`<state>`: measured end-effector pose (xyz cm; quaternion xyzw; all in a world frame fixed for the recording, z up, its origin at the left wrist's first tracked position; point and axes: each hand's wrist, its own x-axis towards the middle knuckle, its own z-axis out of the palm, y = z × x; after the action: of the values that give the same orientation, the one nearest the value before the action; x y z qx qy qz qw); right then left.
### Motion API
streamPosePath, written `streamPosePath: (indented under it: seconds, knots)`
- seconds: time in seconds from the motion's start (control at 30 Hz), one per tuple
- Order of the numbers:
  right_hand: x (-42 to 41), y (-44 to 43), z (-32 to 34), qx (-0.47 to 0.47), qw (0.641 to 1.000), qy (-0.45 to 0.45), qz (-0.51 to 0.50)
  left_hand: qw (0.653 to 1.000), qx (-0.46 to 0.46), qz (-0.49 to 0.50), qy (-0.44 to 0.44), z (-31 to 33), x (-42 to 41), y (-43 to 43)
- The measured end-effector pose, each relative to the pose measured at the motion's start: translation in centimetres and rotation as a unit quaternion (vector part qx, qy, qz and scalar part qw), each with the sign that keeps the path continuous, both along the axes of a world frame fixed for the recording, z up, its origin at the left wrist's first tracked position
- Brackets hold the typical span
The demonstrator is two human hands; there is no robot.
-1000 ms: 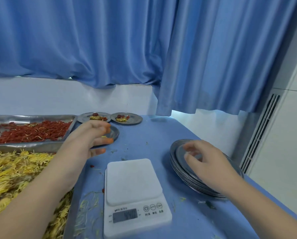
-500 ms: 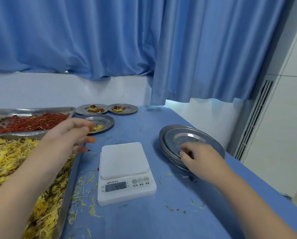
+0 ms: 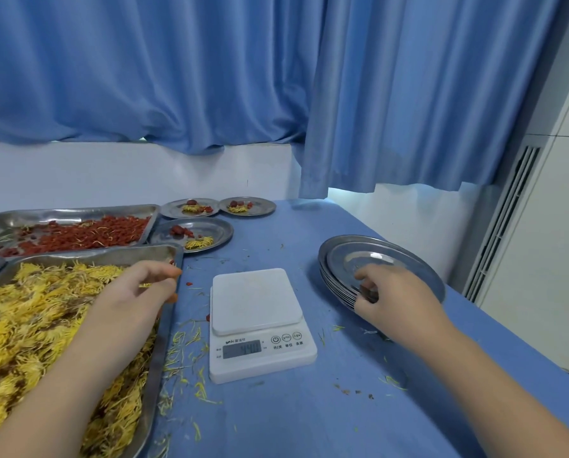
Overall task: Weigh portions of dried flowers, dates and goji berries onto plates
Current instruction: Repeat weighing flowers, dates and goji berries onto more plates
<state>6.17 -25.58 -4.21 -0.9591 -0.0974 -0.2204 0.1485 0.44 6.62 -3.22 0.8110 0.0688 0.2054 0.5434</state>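
Observation:
A white digital scale (image 3: 256, 300) stands mid-table with nothing on its platform. My right hand (image 3: 397, 300) pinches the near-left rim of the top plate on a stack of empty steel plates (image 3: 392, 256) to the scale's right. My left hand (image 3: 134, 294) hovers with loosely curled fingers over the right edge of the steel tray of yellow dried flowers (image 3: 29, 312); I see nothing in it. Behind lies a tray of red goji berries (image 3: 88, 233). A filled plate (image 3: 218, 231) holds flowers, dates and berries.
Two more filled plates (image 3: 190, 208) (image 3: 248, 206) sit at the table's far edge near the wall. Loose petals and a few berries litter the blue tablecloth (image 3: 309, 408) around the scale. Blue curtains hang behind; the table's right edge drops off beside a white vented unit (image 3: 504, 226).
My left hand drew back from the filled plate to the flower tray's edge. My right hand slid from the top of the plate stack to its near rim and took hold of it.

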Motion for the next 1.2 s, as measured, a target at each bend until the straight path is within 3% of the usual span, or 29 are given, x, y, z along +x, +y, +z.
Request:
streamPosePath:
  seconds: [0.3,0.57,0.73,0.87,1.2]
  knots:
    - [-0.2,0.1,0.1,0.009,0.998,-0.053,0.028,1.0,0.007,0.008,0.017,0.2,-0.2,0.2]
    - [-0.9,0.2,0.8,-0.044,0.96,-0.275,0.029,0.999,0.009,0.026,0.026,0.1,-0.3,0.2]
    - [-1.7,2.1,0.3,-0.022,0.918,-0.376,0.121,0.999,-0.002,0.035,0.029,0.2,-0.4,0.1]
    - [-1.7,4.4,0.0,-0.059,0.905,-0.388,0.161,0.998,-0.021,0.049,0.023,0.1,-0.3,0.4]
    - [-0.7,9.0,-2.0,-0.113,0.921,-0.317,0.196,0.998,-0.029,0.06,0.009,-0.3,0.1,1.2]
